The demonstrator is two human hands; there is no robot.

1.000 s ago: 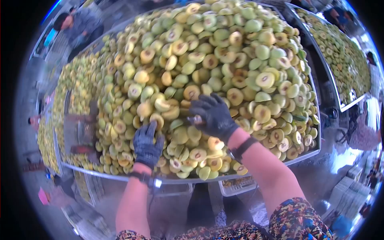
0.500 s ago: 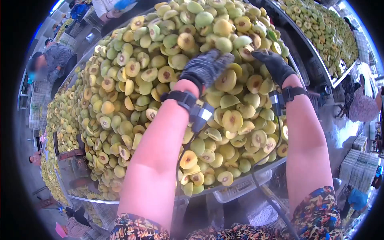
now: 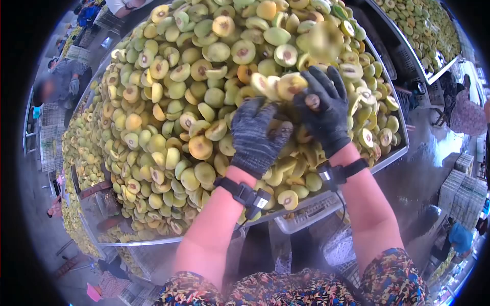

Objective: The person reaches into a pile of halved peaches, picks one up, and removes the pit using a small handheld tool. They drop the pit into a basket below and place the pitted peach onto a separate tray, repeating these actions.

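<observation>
Over on the far left a co-worker in a grey top (image 3: 64, 76) was bent beside another long heap of fruit. The main metal tray (image 3: 395, 153) had shiny thin edges and was piled high with halved fruit (image 3: 168, 107), smooth greenish-yellow skins, pale cut faces with brownish pit hollows, pointing every which way. The left hand (image 3: 255, 135), in a dark speckled knit glove, lay palm down on the pile with fingers spread, not visibly gripping anything. Just right of it the right hand (image 3: 324, 109), in a black glove, was curled around a fruit half (image 3: 291, 84) at the top of the heap, cut face tilted up and left; it's roundish, so no clear long axis. Black wrist straps on both arms.
</observation>
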